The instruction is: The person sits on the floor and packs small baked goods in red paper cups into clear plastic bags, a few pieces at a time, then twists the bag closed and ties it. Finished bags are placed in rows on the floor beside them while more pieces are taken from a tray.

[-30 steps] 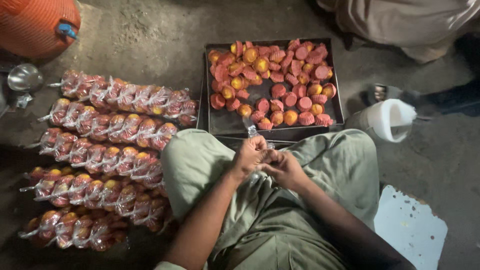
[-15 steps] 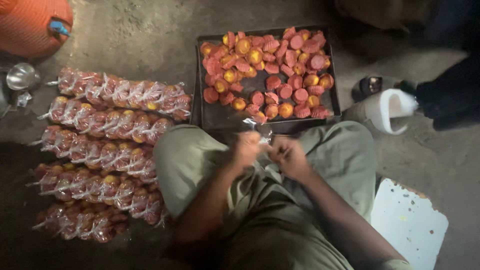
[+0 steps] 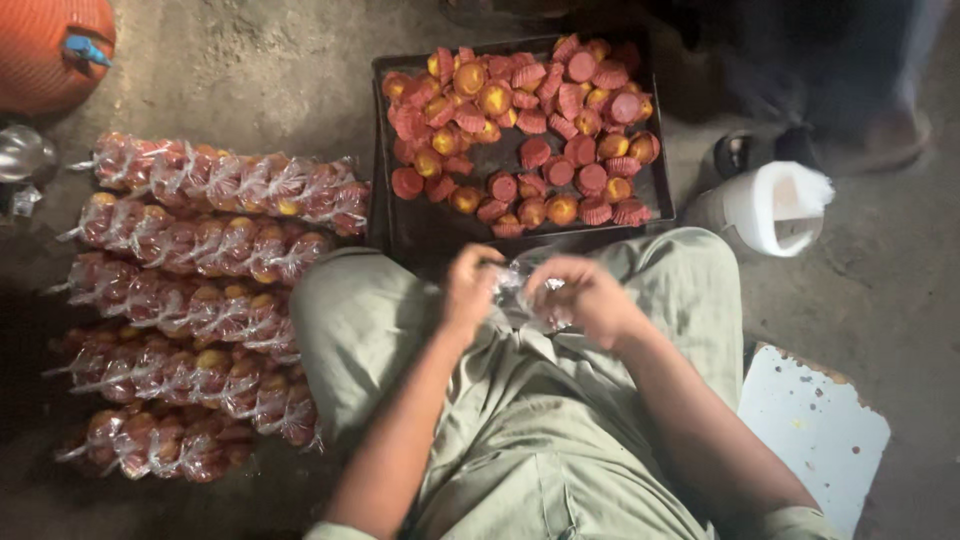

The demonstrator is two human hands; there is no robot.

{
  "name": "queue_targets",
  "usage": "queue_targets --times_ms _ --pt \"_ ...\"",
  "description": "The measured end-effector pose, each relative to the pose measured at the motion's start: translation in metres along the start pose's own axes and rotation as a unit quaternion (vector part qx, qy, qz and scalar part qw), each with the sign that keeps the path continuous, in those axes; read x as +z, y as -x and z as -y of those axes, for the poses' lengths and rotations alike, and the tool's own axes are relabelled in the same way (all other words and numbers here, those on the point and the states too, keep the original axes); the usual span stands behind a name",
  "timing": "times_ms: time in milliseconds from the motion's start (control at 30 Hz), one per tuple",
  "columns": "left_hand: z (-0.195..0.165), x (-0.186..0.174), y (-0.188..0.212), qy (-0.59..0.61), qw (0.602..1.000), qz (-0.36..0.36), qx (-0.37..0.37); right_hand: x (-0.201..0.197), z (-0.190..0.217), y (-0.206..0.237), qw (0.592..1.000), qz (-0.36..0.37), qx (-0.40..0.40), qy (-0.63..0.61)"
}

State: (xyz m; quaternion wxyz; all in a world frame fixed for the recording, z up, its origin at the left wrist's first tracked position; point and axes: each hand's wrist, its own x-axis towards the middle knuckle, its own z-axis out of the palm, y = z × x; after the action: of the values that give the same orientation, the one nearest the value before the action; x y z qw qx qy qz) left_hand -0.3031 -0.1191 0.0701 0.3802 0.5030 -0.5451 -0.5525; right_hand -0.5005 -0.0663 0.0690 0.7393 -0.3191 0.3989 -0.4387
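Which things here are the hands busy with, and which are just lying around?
Part of the work:
- left hand and right hand, both on a clear plastic bag
- tray of small cakes in red cups
- rows of bagged cakes

Just lying about:
- orange container
- white tub
- white board
- metal bowl

Concrete floor (image 3: 250, 70); cake tray (image 3: 392, 225); bagged cake rows (image 3: 200, 290); white tub (image 3: 765, 210)

Single head view, looking steeply down, close over lap, tray (image 3: 385, 150) and floor ahead.
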Motion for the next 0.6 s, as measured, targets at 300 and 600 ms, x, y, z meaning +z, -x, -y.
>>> queue_targets --times_ms 300,600 --pt "-0.018 -0.004 -0.021 -0.535 0.781 0.135 0.291 0.028 0.046 -0.006 0.692 -0.036 -0.137 0.708" --pt "0.023 -0.066 -0.138 0.016 0.999 -0.040 0.029 0.018 0.034 -0.105 0.697 -0.291 -0.065 0.652"
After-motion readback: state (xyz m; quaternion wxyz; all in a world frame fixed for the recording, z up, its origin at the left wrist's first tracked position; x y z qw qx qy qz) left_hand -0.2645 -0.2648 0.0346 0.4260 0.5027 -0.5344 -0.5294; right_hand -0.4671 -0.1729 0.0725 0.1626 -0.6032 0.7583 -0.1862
